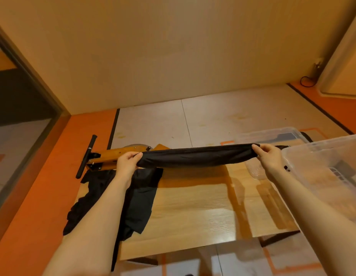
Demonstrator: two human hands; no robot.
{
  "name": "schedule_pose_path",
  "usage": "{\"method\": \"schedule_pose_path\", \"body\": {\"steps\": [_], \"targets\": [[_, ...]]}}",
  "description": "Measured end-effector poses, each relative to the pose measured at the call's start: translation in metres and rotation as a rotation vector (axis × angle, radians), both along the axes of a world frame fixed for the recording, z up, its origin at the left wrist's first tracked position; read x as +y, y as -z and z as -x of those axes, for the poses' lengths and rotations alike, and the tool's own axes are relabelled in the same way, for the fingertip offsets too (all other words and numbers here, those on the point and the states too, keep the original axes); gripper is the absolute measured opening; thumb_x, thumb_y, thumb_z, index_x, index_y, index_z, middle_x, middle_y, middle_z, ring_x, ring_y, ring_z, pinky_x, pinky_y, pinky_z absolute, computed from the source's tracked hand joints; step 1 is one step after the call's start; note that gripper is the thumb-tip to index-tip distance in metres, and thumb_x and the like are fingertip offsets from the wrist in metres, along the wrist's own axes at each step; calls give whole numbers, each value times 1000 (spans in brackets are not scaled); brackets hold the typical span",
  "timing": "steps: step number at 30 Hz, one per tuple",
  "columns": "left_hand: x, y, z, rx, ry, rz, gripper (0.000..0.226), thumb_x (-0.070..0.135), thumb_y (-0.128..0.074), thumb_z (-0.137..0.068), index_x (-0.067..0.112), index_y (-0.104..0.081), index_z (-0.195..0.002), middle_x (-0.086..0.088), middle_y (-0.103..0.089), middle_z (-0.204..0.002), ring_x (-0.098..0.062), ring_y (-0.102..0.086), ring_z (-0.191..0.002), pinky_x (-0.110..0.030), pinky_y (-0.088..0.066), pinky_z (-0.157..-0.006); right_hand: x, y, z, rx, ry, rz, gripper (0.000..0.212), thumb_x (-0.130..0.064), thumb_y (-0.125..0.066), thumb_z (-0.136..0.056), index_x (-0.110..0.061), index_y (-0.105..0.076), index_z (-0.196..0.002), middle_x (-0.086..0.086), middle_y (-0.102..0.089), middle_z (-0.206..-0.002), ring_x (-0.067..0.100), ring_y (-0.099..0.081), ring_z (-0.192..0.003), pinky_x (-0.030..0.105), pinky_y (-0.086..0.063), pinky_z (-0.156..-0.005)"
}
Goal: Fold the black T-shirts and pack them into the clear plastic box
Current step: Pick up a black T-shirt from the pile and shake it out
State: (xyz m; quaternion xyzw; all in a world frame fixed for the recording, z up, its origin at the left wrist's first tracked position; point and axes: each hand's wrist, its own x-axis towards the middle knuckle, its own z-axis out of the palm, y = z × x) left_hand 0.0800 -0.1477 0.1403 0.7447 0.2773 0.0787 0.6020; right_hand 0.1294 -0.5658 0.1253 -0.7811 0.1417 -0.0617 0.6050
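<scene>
A black T-shirt (197,157) is stretched level in the air above the wooden table (203,216), folded into a long narrow band. My left hand (128,163) grips its left end and my right hand (267,156) pinches its right end. More black T-shirts (137,204) lie in a loose heap on the table's left side, partly under my left forearm and hanging over the edge. The clear plastic box (322,168) stands on the table's right end, just right of my right hand; what it holds I cannot make out.
A clear lid (272,134) lies behind the box. A wooden frame with a black bar (86,156) sits on the floor past the table's far left corner. Orange and pale floor (43,196) surrounds the table; a wall stands behind.
</scene>
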Motion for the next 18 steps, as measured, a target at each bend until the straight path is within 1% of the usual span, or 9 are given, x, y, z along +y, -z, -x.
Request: {"method": "schedule_pose_path", "body": {"steps": [3, 5, 7, 10, 12, 14, 16, 18], "targets": [[-14, 10, 20, 15, -14, 3, 14, 16, -61, -94, 9, -67, -105, -6, -67, -101, -20, -63, -97, -33, -53, -83, -4, 12, 20, 29, -29, -2, 22, -16, -56, -98, -11, -61, -77, 6, -58, -73, 18, -54, -72, 29, -45, -69], [-23, 17, 33, 37, -37, 9, 16, 16, -61, -94, 8, -67, -107, -5, -66, -101, -19, -63, -96, -31, -53, -80, -6, 18, 36, 51, -64, 0, 22, -16, -55, -99, -15, -59, -78, 6, -61, -78, 17, -57, -74, 27, -47, -69], [-31, 25, 46, 67, -57, -4, 16, 16, -60, -94, 9, -67, -107, -4, -65, -102, -18, -61, -97, -32, -52, -83, -10, 25, 50, 66, -103, 31, 21, -14, -54, -99, -16, -60, -78, 5, -63, -79, 15, -60, -76, 25, -47, -67], [-37, 41, 68, 124, -76, 4, 14, 15, -59, -95, 11, -68, -104, -5, -65, -104, -19, -61, -99, -35, -52, -87, -22, 38, 62, 74, -194, 130, 23, -14, -56, -98, -11, -59, -75, 10, -62, -75, 22, -60, -73, 35, -49, -68], [-38, 50, 83, 183, -56, 14, 12, 15, -59, -94, 10, -68, -102, -8, -66, -105, -21, -61, -101, -36, -53, -89, -29, 43, 68, 89, -244, 163, 23, -15, -56, -98, -6, -60, -78, 15, -63, -76, 27, -61, -73, 40, -50, -68], [-38, 58, 98, 233, -2, 3, 11, 14, -60, -94, 10, -69, -98, -9, -66, -105, -24, -61, -102, -38, -53, -90, -35, 47, 75, 96, -276, 167, 21, -16, -55, -99, -5, -60, -81, 16, -62, -77, 26, -61, -74, 39, -50, -69], [-36, 62, 112, 273, 44, 9, 11, 15, -60, -94, 10, -70, -97, -9, -66, -105, -24, -61, -102, -35, -53, -86, -40, 51, 79, 95, -301, 179, 20, -15, -55, -98, -4, -60, -82, 16, -62, -78, 25, -60, -74, 39, -48, -69], [-32, 66, 123, 320, 83, 45, 12, 16, -61, -93, 10, -70, -98, -12, -67, -106, -26, -62, -101, -32, -52, -81, -46, 56, 82, 118, -353, 186, 18, -14, -56, -98, -5, -63, -84, 12, -64, -80, 22, -60, -76, 37, -48, -70]]}}
